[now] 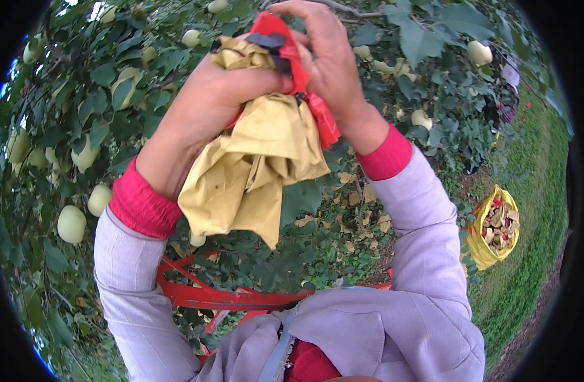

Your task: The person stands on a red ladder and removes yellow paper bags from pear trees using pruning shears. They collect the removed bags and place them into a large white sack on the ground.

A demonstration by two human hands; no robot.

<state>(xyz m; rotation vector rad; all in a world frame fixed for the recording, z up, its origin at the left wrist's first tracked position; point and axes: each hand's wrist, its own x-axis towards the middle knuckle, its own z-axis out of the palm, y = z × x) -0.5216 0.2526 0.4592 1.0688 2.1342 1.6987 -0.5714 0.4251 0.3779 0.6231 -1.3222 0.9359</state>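
Both of my hands are raised at the top middle of the view. My left hand [210, 98] is closed around the bunched upper part of crumpled yellow-brown paper bags [253, 167], which hang below it. Red inner wrapping [299, 67] with some dark pieces runs between my two hands. My right hand [325, 57] is beside it, its fingers bent over the red wrapping; its fingertips are partly hidden, so its grip is unclear. Pale green apples [72, 224] hang among the leaves at the left, and another apple [479, 53] hangs at the upper right.
A red metal frame [225, 298] stands just before my body. On the grass at the right sits a yellow sack [485, 255] filled with used paper and red wrapping. Leafy branches surround my hands, with a tree branch [356, 12] above them. Part of a person [509, 95] shows behind leaves at the far right.
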